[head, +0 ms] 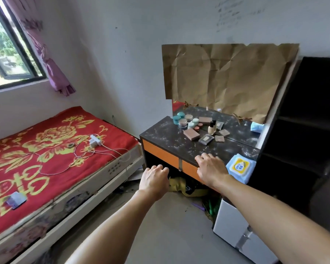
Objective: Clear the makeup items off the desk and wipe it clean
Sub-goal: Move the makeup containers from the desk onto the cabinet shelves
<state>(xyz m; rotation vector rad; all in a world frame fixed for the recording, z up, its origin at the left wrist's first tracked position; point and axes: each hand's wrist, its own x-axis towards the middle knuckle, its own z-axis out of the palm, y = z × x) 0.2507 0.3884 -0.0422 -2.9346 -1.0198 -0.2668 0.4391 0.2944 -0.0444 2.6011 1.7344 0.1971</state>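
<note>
The left hand (154,178) hangs before the dark gap under the desk (171,143), its fingers loosely curled and holding nothing. The right hand (211,168) lies on the desk's near edge with fingers spread, just left of a blue pack of wipes (240,168). Farther back, mid-desk, sit the makeup items: teal-lidded jars (180,116), flat compacts (206,139) and a small bottle (211,127). A blue cloth (256,127) lies far right.

No legible text; yellow label on wipes pack (240,166) too blurry
</note>
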